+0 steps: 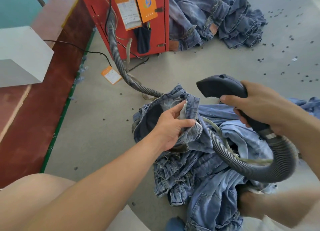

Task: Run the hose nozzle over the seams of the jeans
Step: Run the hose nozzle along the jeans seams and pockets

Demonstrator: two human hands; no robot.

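Gripping black hose nozzle [223,86] in curled right hand [259,106] above the jeans [199,170], pinching lifted waistband [188,106] with left hand [171,125], both forearms reaching forward

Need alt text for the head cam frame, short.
A person's right hand grips a dark plastic hose nozzle held just above rumpled blue denim jeans, while the left hand pinches the turned-out waistband. The grey ribbed hose runs across the concrete floor to a red metal cabinet.
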